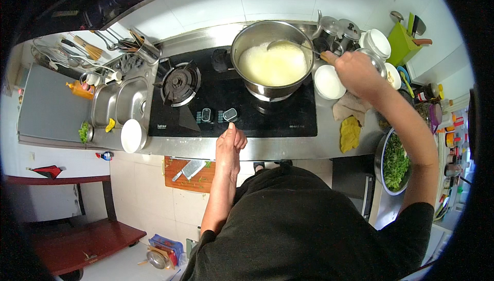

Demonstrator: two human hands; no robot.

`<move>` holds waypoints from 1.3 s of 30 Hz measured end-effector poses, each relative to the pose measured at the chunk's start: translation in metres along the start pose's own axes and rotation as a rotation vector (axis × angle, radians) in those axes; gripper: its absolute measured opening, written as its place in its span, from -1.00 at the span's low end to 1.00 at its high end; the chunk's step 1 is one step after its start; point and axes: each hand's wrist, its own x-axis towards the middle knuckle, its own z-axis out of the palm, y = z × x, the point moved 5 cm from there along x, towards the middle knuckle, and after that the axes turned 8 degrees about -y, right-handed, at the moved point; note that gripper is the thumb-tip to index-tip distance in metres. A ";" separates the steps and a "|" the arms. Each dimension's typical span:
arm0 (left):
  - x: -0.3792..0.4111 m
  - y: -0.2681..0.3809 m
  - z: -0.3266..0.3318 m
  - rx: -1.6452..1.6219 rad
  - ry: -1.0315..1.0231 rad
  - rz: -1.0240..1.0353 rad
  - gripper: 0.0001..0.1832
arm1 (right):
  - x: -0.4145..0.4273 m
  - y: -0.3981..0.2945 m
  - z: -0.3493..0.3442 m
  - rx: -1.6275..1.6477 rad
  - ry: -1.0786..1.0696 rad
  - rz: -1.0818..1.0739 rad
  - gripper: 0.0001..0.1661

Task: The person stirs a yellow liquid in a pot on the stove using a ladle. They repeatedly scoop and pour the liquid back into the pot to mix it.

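My right hand point(345, 65) is closed around the wooden handle of a metal ladle point(287, 44), whose bowl rests at the surface of a pale, frothy liquid point(272, 65). The liquid is in a large stainless steel pot point(266, 84) on the right side of a black glass gas hob point(216, 88). My left hand point(231, 140) is at the hob's front edge, just below the right control knob point(230, 115), with its fingers curled. Whether it touches the knob I cannot tell. A white bowl point(330, 82) stands right of the pot, below my right hand.
Left are an uncovered burner point(178, 83), a steel double sink point(131, 99) and a white bowl point(133, 136). To the right lie a yellow cloth point(350, 134) and a basin of chopped greens point(395, 165). A cleaver point(193, 169) rests on a wooden board point(173, 184) below the counter.
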 end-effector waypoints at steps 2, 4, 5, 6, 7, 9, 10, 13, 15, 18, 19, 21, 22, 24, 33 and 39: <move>0.000 0.000 0.001 0.003 0.000 0.000 -0.49 | 0.000 0.012 -0.014 0.148 -0.041 -0.001 -0.64; -0.001 0.001 0.001 0.003 0.003 0.005 -0.48 | 0.010 0.025 -0.020 0.150 -0.190 0.015 -0.68; -0.002 0.001 0.002 0.002 0.003 0.008 -0.48 | 0.016 0.032 -0.022 0.151 -0.264 0.022 -0.70; -0.002 0.001 0.002 0.004 0.001 0.010 -0.48 | 0.023 0.042 -0.019 0.250 -0.392 0.095 -0.74; -0.002 0.001 0.002 0.001 -0.001 0.009 -0.48 | 0.026 0.045 -0.027 0.315 -0.489 0.136 -0.74; -0.002 0.002 0.001 -0.002 -0.007 0.008 -0.48 | 0.028 0.048 -0.044 0.445 -0.681 0.219 -0.73; -0.002 0.002 0.001 -0.005 -0.003 0.004 -0.48 | 0.032 0.058 -0.035 0.573 -0.699 0.217 -0.75; -0.003 0.002 0.000 -0.014 0.015 0.003 -0.48 | 0.041 0.065 -0.016 0.805 -0.803 0.133 -0.78; -0.004 0.002 -0.002 -0.023 0.027 0.011 -0.48 | 0.044 0.061 0.000 1.019 -0.845 0.152 -0.78; -0.006 0.004 -0.004 -0.031 0.034 0.017 -0.49 | 0.041 0.053 0.031 1.292 -0.922 0.161 -0.72; -0.006 0.004 -0.005 -0.029 0.034 0.023 -0.50 | 0.040 0.048 0.040 1.390 -0.909 0.192 -0.71; -0.006 0.003 -0.007 -0.026 0.031 0.034 -0.53 | 0.031 0.036 0.057 1.586 -0.876 0.258 -0.70; -0.005 0.003 -0.006 -0.028 0.034 0.029 -0.52 | 0.028 0.030 0.067 1.682 -0.839 0.269 -0.70; -0.004 0.004 -0.005 -0.025 0.045 0.021 -0.50 | 0.024 0.020 0.089 1.853 -0.778 0.285 -0.69; -0.001 0.002 -0.001 -0.034 -0.013 0.018 -0.53 | -0.002 0.015 0.093 1.969 -0.453 0.363 -0.68; -0.002 0.001 -0.003 -0.020 -0.018 0.020 -0.52 | -0.026 0.025 0.083 1.929 -0.332 0.374 -0.67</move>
